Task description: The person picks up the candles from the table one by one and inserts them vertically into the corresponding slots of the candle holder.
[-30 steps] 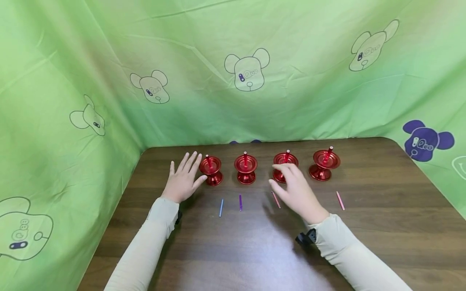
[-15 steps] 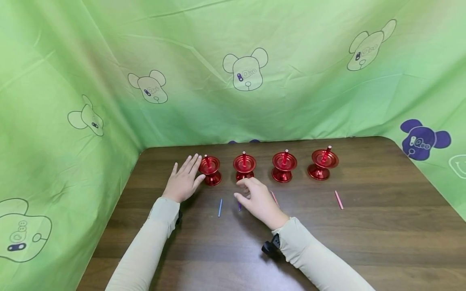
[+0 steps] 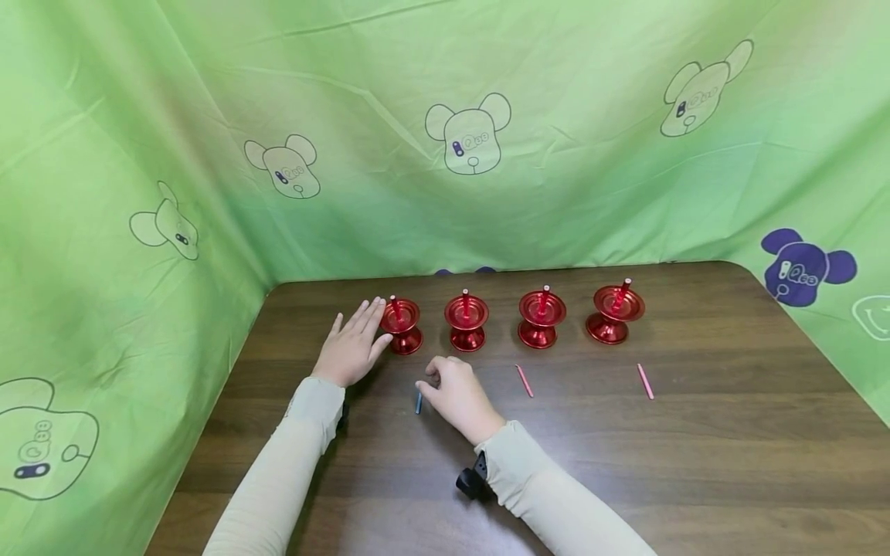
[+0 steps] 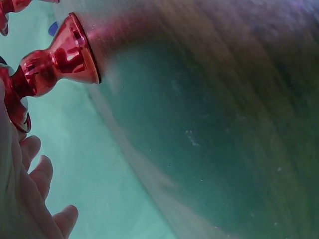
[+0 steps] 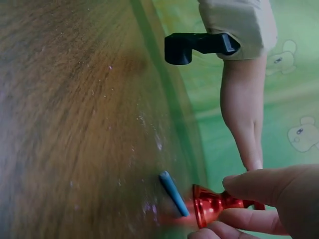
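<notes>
My left hand (image 3: pixel 348 347) lies with fingers straight beside the leftmost red metal stand (image 3: pixel 407 341), a footed dish with a short upright red stick in it. In the left wrist view its fingers reach the stand's dish (image 4: pixel 15 102); whether they press on it is unclear. Low over the table hovers my right hand (image 3: pixel 459 398), thumb and fingers bent but apart. Just beyond its thumb lies a thin blue stick (image 3: pixel 419 403), seen whole on the wood in the right wrist view (image 5: pixel 173 193). The right hand hides the purple stick.
Three more such stands run rightward in a row: one (image 3: pixel 467 340), another (image 3: pixel 538 335) and a far right one (image 3: pixel 608 330). Before them lie a red-pink stick (image 3: pixel 524 381) and a pink stick (image 3: pixel 645 381). A green printed cloth (image 3: pixel 473 224) walls the table's back and left.
My right hand has swept left from the third stand, past the red-pink and purple sticks, to the blue stick. The left hand has stayed by the leftmost stand, its fingers drawn closer together.
</notes>
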